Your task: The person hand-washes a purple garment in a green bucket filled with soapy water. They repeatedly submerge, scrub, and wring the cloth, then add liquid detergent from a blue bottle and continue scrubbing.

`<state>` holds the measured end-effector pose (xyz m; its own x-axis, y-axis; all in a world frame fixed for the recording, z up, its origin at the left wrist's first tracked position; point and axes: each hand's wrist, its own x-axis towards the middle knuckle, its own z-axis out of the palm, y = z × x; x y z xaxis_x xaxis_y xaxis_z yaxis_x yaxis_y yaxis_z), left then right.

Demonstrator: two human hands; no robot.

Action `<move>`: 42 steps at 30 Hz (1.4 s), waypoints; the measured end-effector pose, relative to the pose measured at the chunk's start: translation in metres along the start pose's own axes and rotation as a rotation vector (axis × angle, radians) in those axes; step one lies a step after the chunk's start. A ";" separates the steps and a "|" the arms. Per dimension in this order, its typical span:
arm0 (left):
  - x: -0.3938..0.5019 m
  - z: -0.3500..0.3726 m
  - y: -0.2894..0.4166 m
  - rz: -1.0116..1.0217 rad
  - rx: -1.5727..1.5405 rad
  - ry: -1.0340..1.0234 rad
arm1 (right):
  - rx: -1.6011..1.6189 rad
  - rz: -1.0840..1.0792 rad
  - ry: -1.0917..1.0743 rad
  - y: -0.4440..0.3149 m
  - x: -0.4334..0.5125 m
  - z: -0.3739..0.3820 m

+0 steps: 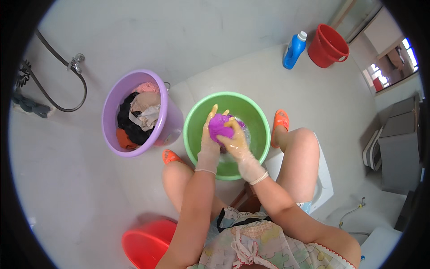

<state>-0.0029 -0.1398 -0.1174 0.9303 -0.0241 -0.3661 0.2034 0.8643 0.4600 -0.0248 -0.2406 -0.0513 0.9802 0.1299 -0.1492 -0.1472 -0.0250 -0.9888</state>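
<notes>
A wet purple cloth (220,127) is bunched between my two gloved hands above the green plastic basin (200,151). On its left side my left hand (209,134), in a translucent rubber glove, supports the cloth with fingers stretched out. My right hand (237,139), gloved too, grips the cloth from the right with bent fingers. Sudsy water (231,159) shows at the bottom of the basin, partly covered by my hands. More purple fabric (241,123) shows just beyond my right fingers; I cannot tell whether it is the same piece.
Left of the basin stands a purple bucket (171,121) holding several garments (136,117). A red basin (147,240) sits at lower left. Near the far wall are a blue detergent bottle (294,50) and a red bucket (324,47). A hose (84,87) hangs at left.
</notes>
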 end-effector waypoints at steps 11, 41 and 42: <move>0.019 -0.018 -0.008 -0.241 -0.012 0.371 | -0.582 0.148 0.296 0.027 0.052 0.013; -0.067 0.096 0.039 -0.213 1.161 0.171 | -0.099 -0.343 -0.598 -0.034 0.059 -0.093; -0.071 0.099 0.043 -0.205 1.211 0.189 | -0.008 -0.357 -0.558 -0.034 0.063 -0.100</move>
<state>-0.0302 -0.1506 0.0089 0.8102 0.0556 -0.5835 0.5836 -0.1694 0.7942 0.0554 -0.3311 -0.0266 0.7529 0.6252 0.2055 0.1777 0.1075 -0.9782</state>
